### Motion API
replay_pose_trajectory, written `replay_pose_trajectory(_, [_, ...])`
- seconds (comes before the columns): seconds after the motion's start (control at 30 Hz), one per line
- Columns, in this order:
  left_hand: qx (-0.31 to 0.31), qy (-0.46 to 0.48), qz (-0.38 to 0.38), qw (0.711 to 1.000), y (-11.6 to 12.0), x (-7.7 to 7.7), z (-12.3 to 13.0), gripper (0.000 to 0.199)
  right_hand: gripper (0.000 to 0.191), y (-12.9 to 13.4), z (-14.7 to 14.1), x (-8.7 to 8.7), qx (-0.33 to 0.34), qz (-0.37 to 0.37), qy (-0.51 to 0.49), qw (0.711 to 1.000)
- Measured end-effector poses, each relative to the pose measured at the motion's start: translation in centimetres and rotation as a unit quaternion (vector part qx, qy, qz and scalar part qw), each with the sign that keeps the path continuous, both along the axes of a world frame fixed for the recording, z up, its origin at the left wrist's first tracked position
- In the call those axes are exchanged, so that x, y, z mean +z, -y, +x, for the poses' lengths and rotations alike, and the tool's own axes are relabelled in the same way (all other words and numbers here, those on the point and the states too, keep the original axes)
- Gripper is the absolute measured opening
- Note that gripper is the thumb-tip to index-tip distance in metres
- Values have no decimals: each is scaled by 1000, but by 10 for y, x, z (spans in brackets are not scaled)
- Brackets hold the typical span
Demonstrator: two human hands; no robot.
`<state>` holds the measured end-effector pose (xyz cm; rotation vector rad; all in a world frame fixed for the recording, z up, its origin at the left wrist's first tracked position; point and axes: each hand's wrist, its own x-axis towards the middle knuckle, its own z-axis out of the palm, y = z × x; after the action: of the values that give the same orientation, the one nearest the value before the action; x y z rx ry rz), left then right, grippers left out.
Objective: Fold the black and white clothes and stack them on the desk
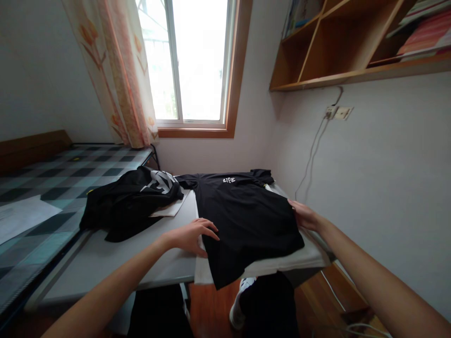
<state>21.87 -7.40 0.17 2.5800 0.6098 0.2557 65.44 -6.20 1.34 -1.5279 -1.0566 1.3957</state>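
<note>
A black T-shirt (246, 220) with small white lettering near the neck end lies spread out, its hem hanging toward me over the table's front edge. My left hand (193, 234) rests at the shirt's left edge, fingers apart and fingertips on the fabric. On the opposite edge, my right hand (306, 216) has its fingers closed about the cloth; part of them is hidden. Beneath the shirt is a white cloth (289, 264). Left of the shirt, a crumpled black garment (130, 202) with a white print is heaped partly on a flat pale item (172, 209).
The light table (158, 253) meets a bed (84, 164) with a checked cover, where a paper sheet (26, 216) lies. A wooden shelf (338, 77) overhangs at the right. A cable (312, 155) runs down from a wall socket (338, 112).
</note>
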Motion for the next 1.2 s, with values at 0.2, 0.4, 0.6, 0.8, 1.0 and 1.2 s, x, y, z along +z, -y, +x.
replay_pose_trajectory(0.2, [5,12,41,999,15,4,4,30,29,16,11,14,-3,-154,50,987])
replay_pose_trajectory(0.4, [-20,22,35,999,24,3,11,17,21,30,25,15,-40,-128,110,985])
replay_pose_trajectory(0.6, [30,174,-71,982,11,11,-4,19,33,44,31,23,-144,105,168,969])
replay_pose_trajectory(0.8, [97,168,-128,973,5,19,-31,20,43,60,61,9,-56,82,338,936])
replay_pose_trajectory(1.0, [37,105,-183,977,15,8,-32,19,55,67,57,-5,-17,72,372,925])
replay_pose_trajectory(1.2, [52,152,-192,968,11,15,-41,23,57,77,56,-3,-72,121,343,929])
